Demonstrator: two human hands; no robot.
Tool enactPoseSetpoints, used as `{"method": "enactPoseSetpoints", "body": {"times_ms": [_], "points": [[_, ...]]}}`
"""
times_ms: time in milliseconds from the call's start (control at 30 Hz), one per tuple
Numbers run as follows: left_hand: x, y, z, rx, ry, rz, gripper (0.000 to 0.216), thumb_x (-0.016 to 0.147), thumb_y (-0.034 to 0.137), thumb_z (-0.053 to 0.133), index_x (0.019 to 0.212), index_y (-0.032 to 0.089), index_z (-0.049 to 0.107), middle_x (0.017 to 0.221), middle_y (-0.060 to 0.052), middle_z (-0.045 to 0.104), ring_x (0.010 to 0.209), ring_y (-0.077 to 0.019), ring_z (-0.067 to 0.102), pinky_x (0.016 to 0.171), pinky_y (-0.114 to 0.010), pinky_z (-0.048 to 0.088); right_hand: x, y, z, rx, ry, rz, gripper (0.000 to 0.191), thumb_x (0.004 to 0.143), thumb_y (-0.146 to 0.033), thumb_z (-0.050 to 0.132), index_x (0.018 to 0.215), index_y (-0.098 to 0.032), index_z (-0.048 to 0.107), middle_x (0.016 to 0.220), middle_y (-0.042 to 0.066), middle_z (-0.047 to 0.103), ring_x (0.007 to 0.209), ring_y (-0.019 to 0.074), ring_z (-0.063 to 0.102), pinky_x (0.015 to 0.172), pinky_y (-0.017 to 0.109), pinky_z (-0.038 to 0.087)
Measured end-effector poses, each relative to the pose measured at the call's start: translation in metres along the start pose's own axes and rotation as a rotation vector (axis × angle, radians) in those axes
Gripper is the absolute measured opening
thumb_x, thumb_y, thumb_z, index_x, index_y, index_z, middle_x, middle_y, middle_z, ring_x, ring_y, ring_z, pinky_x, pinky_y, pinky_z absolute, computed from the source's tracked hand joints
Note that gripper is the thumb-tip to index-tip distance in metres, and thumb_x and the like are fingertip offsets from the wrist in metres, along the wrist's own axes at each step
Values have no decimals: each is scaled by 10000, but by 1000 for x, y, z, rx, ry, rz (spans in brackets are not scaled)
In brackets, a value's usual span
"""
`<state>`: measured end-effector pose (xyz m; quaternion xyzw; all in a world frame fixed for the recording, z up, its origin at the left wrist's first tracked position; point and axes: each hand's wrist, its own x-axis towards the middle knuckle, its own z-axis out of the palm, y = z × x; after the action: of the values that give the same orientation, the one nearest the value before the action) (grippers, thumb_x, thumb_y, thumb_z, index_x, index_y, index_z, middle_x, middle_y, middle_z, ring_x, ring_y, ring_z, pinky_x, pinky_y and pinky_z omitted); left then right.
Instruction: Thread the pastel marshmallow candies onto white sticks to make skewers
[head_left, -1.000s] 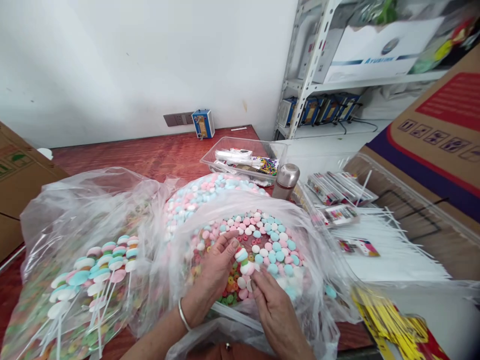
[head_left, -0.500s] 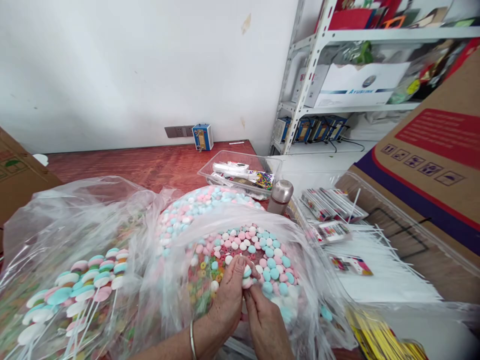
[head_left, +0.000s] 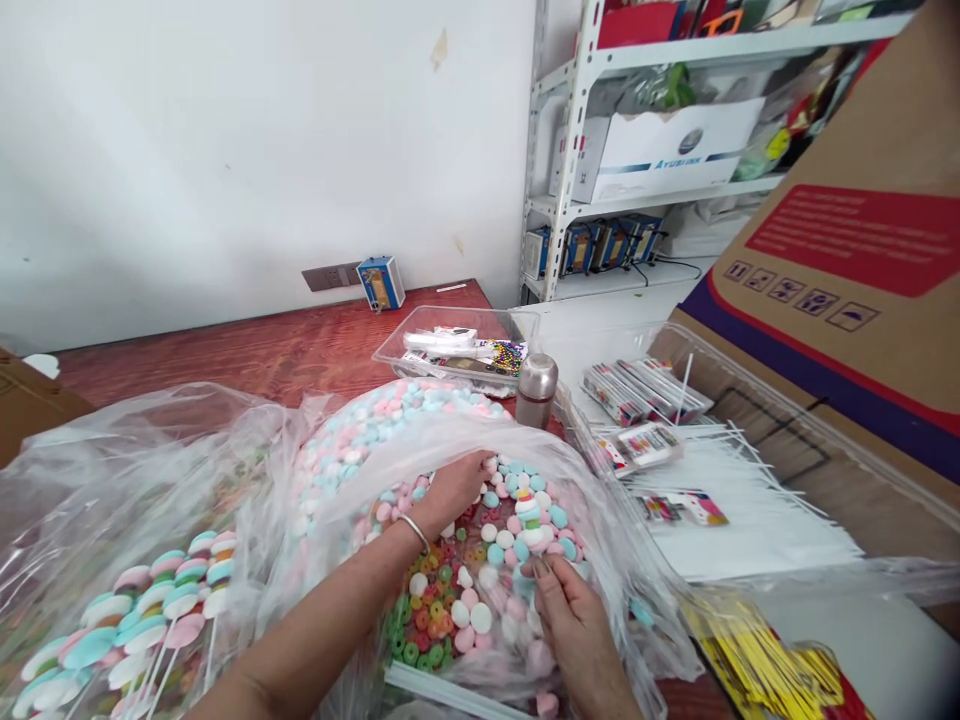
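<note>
My right hand (head_left: 574,605) is closed below an upright stack of marshmallows and gummy rings, a candy skewer (head_left: 530,520); its stick is mostly hidden by the fingers. My left hand (head_left: 469,482) reaches across to the far side of the loose candy, fingers curled among the pieces; what they pinch I cannot make out. Around both hands, in a clear plastic bag, lie pink, white and blue marshmallows (head_left: 471,612) and, nearer the front left, coloured gummy rings (head_left: 429,612). White sticks (head_left: 442,690) lie at the bag's front edge.
Several filled candy skewers (head_left: 161,600) lie on a plastic bag at left. Behind stand another bag of marshmallows (head_left: 375,420), a clear tub (head_left: 405,345) and a metal flask (head_left: 538,385). To the right are white sticks (head_left: 757,510), yellow twist ties (head_left: 757,650) and a large carton (head_left: 847,250).
My left hand has left the right hand and moved forward into the marshmallows. The right hand has shifted right and holds the candy skewer upright. The view has turned slightly right.
</note>
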<state>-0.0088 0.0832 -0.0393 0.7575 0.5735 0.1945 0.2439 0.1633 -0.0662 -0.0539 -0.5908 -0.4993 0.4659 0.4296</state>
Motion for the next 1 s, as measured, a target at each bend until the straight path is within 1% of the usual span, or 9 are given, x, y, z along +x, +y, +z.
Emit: {"method": "enactPoseSetpoints", "body": {"times_ms": [200, 333, 467, 600, 700, 767, 833, 933, 1000], "points": [[-3, 1, 3, 71, 28, -20, 335, 873, 173, 540, 1188, 196, 652, 1105, -126, 710, 995, -276, 656, 859, -359, 479, 1, 2, 0, 2, -4, -2, 460, 904, -600, 450, 783, -210, 662, 483, -52, 421, 494, 148, 443, 459, 225, 349], [-3, 8, 6, 69, 39, 22, 327, 837, 113, 527, 1123, 179, 671, 1059, -114, 702, 1008, -258, 637, 904, -359, 469, 2, 3, 2, -2, -18, -1, 477, 910, -613, 433, 754, -212, 640, 500, -48, 445, 495, 144, 445, 461, 224, 352], [-1, 12, 10, 17, 54, 34, 274, 822, 131, 544, 1053, 167, 687, 1044, -118, 694, 1035, -265, 616, 943, -384, 457, 2, 5, 4, 18, -27, 15, 459, 914, -599, 437, 764, -214, 638, 507, -51, 455, 492, 142, 443, 469, 226, 354], [2, 11, 9, -81, 75, -24, 270, 806, 126, 557, 1029, 177, 702, 1003, -102, 711, 998, -259, 627, 947, -395, 460, 1, 6, 4, 33, -35, 34, 432, 913, -578, 442, 781, -216, 636, 497, -60, 440, 469, 137, 422, 463, 228, 343], [-4, 11, 1, -174, 82, -88, 226, 843, 214, 565, 1016, 192, 708, 930, -81, 729, 904, -246, 658, 872, -392, 504, -2, 2, 2, 5, -53, 54, 418, 927, -555, 412, 775, -219, 608, 498, -65, 420, 449, 131, 391, 448, 228, 317], [-13, 13, -5, -321, 75, -121, 244, 883, 299, 547, 1045, 200, 699, 946, -64, 737, 874, -216, 674, 822, -356, 531, -4, -5, 1, -38, -57, 38, 399, 934, -529, 400, 786, -219, 601, 516, -59, 437, 458, 132, 391, 445, 229, 306], [-24, 17, -9, -659, 69, -190, 278, 870, 348, 591, 1077, 190, 686, 984, -60, 736, 857, -182, 682, 800, -314, 541, -7, -13, 2, -69, -50, 7, 395, 934, -516, 401, 788, -217, 614, 526, -47, 466, 474, 138, 414, 449, 230, 311], [-41, 24, -12, -1221, 95, -327, 374, 718, 344, 783, 1025, 147, 697, 925, -65, 733, 786, -153, 678, 776, -284, 541, -8, -25, 4, -44, -71, -15, 417, 925, -529, 425, 786, -211, 656, 498, -40, 473, 487, 150, 454, 463, 231, 343], [-50, 29, -14, -1376, 118, -364, 429, 628, 326, 861, 983, 139, 711, 864, -57, 730, 742, -146, 672, 745, -276, 542, -9, -30, 6, -9, -116, -5, 429, 915, -545, 443, 812, -204, 683, 478, -46, 451, 484, 150, 454, 470, 230, 354]]}}
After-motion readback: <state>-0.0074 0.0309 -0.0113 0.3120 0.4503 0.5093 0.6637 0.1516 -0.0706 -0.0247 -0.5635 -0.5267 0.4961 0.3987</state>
